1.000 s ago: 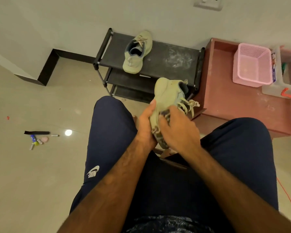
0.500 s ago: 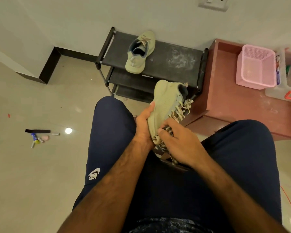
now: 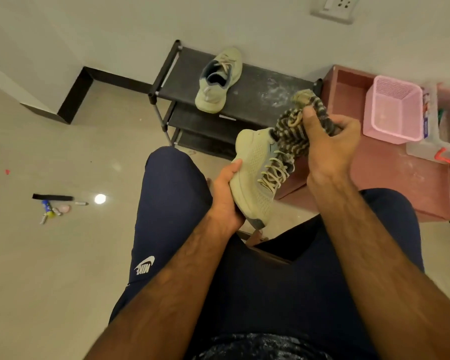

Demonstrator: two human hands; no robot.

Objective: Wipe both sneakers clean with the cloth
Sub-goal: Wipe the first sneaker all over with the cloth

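Note:
My left hand [image 3: 225, 196] grips a pale green sneaker [image 3: 253, 172] by its sole, above my knees, laces turned to the right. My right hand [image 3: 327, 144] holds a bunched striped dark-and-cream cloth [image 3: 294, 131] at the sneaker's heel and collar, thumb pressed onto the cloth. The second pale green sneaker [image 3: 218, 79] lies on the top shelf of a black shoe rack [image 3: 260, 94], apart from both hands.
A reddish wooden stand [image 3: 390, 178] to the right carries a pink basket [image 3: 392, 110] and a clear plastic box [image 3: 447, 131]. Small items [image 3: 52, 206] lie on the tiled floor at left. My legs in dark blue trousers fill the lower view.
My right hand has lifted the cloth from the sneaker's toe up to the heel end, on the right. The sneaker has turned so its side and laces show.

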